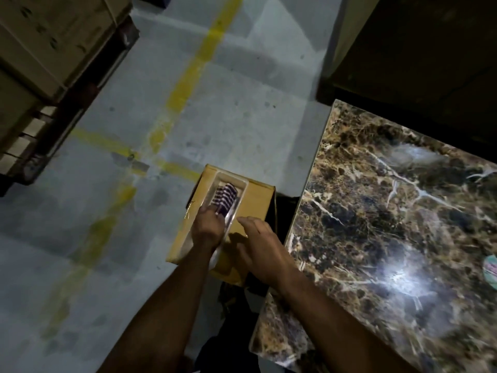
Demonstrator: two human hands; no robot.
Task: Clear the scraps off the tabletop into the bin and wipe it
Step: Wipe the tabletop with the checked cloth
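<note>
Clear plastic tray (228,200), striped wrapper inside, held over the cardboard bin (255,200) on the floor beside the tabletop (403,211). Long axis runs away from the person. Left hand (208,230) grips its near end; right hand (261,243), fingers straight and empty, hovers just beside, equally near.

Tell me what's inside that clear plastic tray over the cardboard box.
The clear tray, gripped by the left hand, holds a purple-and-white striped item. Its near end is covered by the hand. The cardboard box beneath hides its own contents.
</note>
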